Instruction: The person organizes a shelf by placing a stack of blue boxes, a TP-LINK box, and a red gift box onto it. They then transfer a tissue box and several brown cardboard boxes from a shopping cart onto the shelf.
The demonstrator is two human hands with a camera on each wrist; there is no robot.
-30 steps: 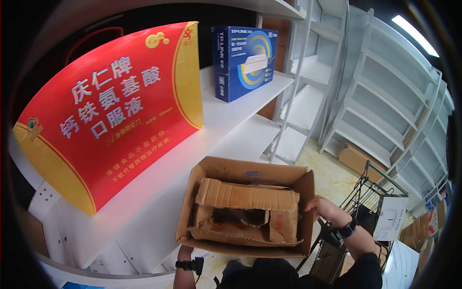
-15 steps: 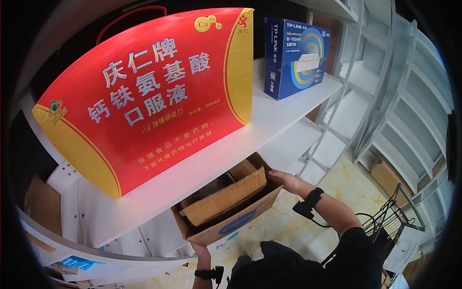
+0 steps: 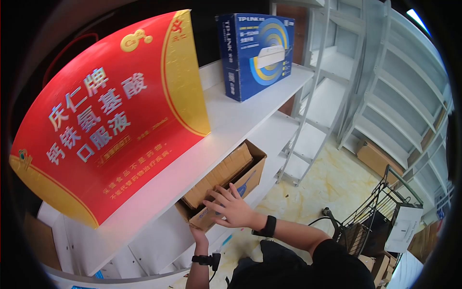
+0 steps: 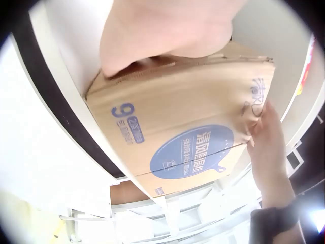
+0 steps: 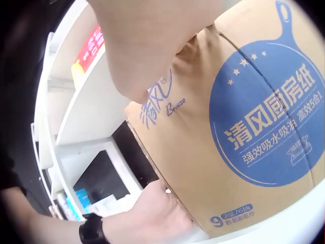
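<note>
An open-topped cardboard box, printed with a blue pan shape, is partly beneath the upper white shelf board, level with the shelf below. Inside it lies a smaller torn brown carton. My left hand grips the box low at its near corner; its fingers go under the bottom edge, where they are mostly hidden. With fingers spread, my right hand presses on the front wall near the upper rim. The cardboard puckers under that hand in the right wrist view.
On the upper shelf stand a large red and gold gift box and a blue TP-LINK box. A wire cart with a white box stands at right. White shelving lines the back; another carton lies there.
The cardboard box has moved away from my body, in under the upper shelf board. My right hand has left its right end and come across to the front wall; the left stays low at the corner.
</note>
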